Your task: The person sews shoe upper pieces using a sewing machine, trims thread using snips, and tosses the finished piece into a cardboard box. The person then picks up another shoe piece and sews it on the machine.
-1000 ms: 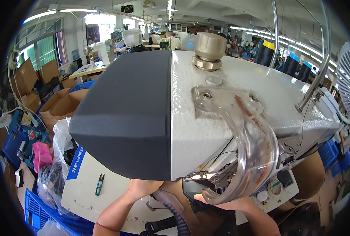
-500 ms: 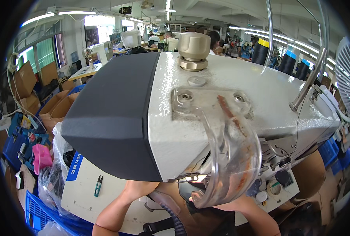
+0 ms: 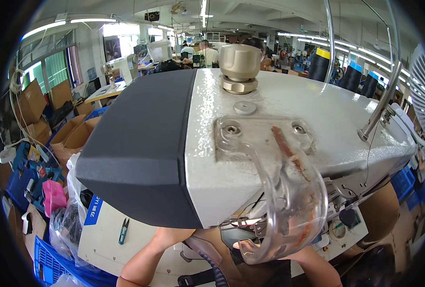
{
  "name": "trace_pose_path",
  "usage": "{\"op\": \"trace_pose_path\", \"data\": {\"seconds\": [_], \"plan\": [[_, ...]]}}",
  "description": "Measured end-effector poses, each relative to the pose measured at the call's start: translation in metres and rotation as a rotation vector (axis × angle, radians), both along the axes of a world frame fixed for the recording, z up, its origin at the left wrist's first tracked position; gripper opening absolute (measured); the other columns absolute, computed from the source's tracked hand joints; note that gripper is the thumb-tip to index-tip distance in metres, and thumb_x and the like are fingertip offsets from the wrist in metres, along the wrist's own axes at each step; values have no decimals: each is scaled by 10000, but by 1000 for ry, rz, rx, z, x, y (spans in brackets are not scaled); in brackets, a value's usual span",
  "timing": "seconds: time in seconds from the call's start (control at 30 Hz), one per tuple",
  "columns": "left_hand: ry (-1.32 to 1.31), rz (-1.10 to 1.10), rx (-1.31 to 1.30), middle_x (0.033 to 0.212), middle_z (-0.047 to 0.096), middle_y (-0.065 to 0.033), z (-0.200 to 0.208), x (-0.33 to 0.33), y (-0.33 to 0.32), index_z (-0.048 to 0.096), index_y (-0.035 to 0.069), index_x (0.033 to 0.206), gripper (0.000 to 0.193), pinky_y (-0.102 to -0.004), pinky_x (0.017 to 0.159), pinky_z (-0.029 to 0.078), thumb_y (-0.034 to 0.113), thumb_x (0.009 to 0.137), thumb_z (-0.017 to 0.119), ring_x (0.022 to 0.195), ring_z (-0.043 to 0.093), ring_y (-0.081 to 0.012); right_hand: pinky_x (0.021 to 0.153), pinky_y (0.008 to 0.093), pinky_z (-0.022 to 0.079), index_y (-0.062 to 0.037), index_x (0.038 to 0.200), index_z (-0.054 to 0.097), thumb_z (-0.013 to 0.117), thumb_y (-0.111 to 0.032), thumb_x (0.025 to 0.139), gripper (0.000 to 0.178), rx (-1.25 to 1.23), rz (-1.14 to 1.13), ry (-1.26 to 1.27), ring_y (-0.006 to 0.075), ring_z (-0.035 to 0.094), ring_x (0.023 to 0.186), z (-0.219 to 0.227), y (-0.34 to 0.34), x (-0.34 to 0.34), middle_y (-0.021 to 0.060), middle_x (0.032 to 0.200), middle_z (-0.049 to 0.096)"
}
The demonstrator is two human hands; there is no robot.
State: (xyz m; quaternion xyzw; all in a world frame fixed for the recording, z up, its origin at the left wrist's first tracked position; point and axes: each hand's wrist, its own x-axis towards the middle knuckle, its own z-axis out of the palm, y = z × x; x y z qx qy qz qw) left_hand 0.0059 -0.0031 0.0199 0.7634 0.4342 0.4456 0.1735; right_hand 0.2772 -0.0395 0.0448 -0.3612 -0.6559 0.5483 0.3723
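A large sewing machine head (image 3: 260,105), white with a dark grey end cover (image 3: 136,148), fills the middle of the view. Below it lies a brown and black workpiece (image 3: 229,258) with a ribbed dark edge; it looks like part of a bag. My left hand (image 3: 172,236) rests at the workpiece's left side, its fingers hidden under the machine head. On the other side, my right hand (image 3: 296,254) is at the workpiece, mostly covered by the curved clear guard (image 3: 293,215). Needle area and finger grip are hidden.
Green-handled thread snips (image 3: 123,231) lie on the white table (image 3: 102,248) at left. A black strap (image 3: 195,278) hangs near the front edge. Blue crate (image 3: 50,260) and plastic bags stand left; thread cones (image 3: 320,64) and a fan (image 3: 420,91) are at right. People sit farther back.
The view has shifted a little, so the machine sits slightly lower and farther right in the picture. Both hands stay at the workpiece, with little visible movement against it.
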Motion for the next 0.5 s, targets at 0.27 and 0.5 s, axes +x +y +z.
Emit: {"op": "trace_pose_path", "data": {"seconds": [0.27, 0.5], "plan": [[23, 36, 23, 859, 659, -146, -7, -3, -8, 656, -16, 907, 177, -345, 668, 500, -5, 734, 622, 770, 630, -272, 721, 310, 528, -120, 1052, 678, 749, -350, 735, 398, 567, -69, -408, 213, 677, 792, 7, 0, -1, 58, 933, 704], [55, 61, 49, 858, 658, -147, -13, -6, -14, 656, -17, 903, 174, -345, 666, 499, -7, 734, 621, 766, 629, -274, 695, 281, 519, -41, 974, 683, 794, -277, 685, 389, 301, -59, -434, 176, 677, 766, -13, 7, 3, 81, 882, 706]]}}
